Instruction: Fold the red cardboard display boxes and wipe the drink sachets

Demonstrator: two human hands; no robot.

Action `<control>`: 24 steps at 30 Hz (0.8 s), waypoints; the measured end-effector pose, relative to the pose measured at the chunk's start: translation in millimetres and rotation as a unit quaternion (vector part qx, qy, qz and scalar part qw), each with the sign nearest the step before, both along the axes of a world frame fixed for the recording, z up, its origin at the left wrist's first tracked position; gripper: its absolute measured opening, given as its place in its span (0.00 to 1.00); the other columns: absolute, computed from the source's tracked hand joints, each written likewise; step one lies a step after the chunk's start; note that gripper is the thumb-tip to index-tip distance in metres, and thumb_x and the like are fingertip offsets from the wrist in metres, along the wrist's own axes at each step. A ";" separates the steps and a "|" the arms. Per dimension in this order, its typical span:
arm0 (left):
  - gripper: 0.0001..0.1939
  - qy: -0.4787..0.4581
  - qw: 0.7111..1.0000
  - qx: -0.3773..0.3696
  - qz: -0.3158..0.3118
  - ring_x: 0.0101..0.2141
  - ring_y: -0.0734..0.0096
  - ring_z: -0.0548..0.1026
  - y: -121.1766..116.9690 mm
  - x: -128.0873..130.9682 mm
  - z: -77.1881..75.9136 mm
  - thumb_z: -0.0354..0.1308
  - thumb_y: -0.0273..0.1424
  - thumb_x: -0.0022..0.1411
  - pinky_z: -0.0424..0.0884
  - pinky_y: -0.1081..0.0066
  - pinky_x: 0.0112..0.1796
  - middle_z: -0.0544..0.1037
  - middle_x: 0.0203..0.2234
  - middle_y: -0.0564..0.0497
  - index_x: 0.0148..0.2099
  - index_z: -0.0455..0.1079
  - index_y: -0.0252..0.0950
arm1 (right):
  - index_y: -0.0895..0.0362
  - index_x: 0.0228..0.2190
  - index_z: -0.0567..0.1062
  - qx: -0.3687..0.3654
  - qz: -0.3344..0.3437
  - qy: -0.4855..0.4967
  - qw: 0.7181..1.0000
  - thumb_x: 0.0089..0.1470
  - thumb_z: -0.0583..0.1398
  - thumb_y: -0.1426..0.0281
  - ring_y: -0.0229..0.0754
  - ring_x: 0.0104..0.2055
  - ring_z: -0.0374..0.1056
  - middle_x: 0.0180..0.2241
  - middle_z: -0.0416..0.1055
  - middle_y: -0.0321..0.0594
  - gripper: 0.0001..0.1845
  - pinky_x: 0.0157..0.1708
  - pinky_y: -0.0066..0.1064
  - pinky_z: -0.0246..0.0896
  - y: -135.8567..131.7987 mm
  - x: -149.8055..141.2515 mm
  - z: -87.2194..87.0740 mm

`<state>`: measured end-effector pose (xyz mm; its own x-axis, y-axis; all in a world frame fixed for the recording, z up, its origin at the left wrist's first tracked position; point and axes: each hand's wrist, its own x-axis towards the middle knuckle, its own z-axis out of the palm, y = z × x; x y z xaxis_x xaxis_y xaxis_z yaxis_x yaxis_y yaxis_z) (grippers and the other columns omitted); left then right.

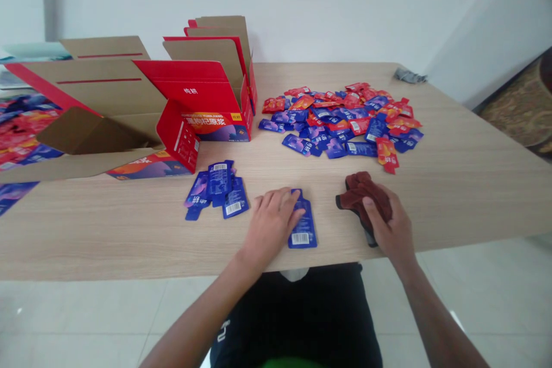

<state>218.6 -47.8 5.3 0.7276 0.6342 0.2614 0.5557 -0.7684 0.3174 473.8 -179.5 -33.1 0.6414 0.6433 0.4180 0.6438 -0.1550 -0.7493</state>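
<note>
My left hand point(269, 221) rests on the table with its thumb and forefinger on the upper part of a blue sachet point(305, 224) whose barcode faces up. Its fingers are bent, and they cover part of the sachet's left edge. A folded brown cloth point(364, 195) with dark edging is in my right hand point(394, 224), thumb on top and fingers wrapped round its far side. To the left of my left hand lies a small overlapping stack of blue sachets point(219, 181). Farther back, a loose pile of red and blue sachets point(340, 115) spreads over the table.
Open red cartons point(207, 77) with raised flaps stand at the left and back left of the wooden table point(466, 184). More sachets point(26, 132) show at the far left edge. A crumpled grey item point(409, 76) lies at the back right corner, near the white wall.
</note>
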 end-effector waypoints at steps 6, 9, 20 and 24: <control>0.29 0.061 0.992 0.046 -0.100 0.56 0.52 0.71 -63.8 -18.7 -16.1 0.56 0.51 0.72 0.70 0.56 0.52 0.72 0.59 0.44 0.68 0.65 0.44 | 0.51 0.58 0.73 -0.008 0.009 -0.004 1.000 0.63 0.61 0.53 0.51 0.55 0.72 0.54 0.76 0.44 0.26 0.57 0.46 0.65 1.4 -0.1 -0.1; 0.27 0.066 0.990 0.070 -0.102 0.56 0.53 0.72 -71.1 -29.1 -30.9 0.54 0.47 0.75 0.69 0.58 0.53 0.73 0.59 0.45 0.69 0.64 0.43 | 0.51 0.58 0.72 -0.011 0.022 -0.017 1.000 0.64 0.61 0.53 0.51 0.56 0.72 0.54 0.75 0.44 0.26 0.57 0.46 0.65 2.1 0.1 -1.8; 0.19 -0.008 0.975 0.151 -0.164 0.61 0.58 0.70 -72.9 -57.2 -47.0 0.46 0.23 0.77 0.68 0.60 0.58 0.73 0.62 0.44 0.64 0.69 0.33 | 0.50 0.63 0.65 -0.064 0.281 -0.166 0.943 0.67 0.59 0.58 0.48 0.54 0.71 0.54 0.73 0.45 0.26 0.53 0.40 0.67 33.5 -49.1 50.3; 0.19 -0.030 0.974 0.155 -0.163 0.54 0.62 0.76 -73.8 -58.9 -47.7 0.45 0.23 0.77 0.69 0.60 0.58 0.79 0.56 0.45 0.63 0.71 0.32 | 0.47 0.59 0.71 -0.113 0.423 -0.295 0.849 0.68 0.59 0.57 0.46 0.45 0.72 0.45 0.75 0.42 0.21 0.46 0.39 0.70 45.3 -75.8 32.1</control>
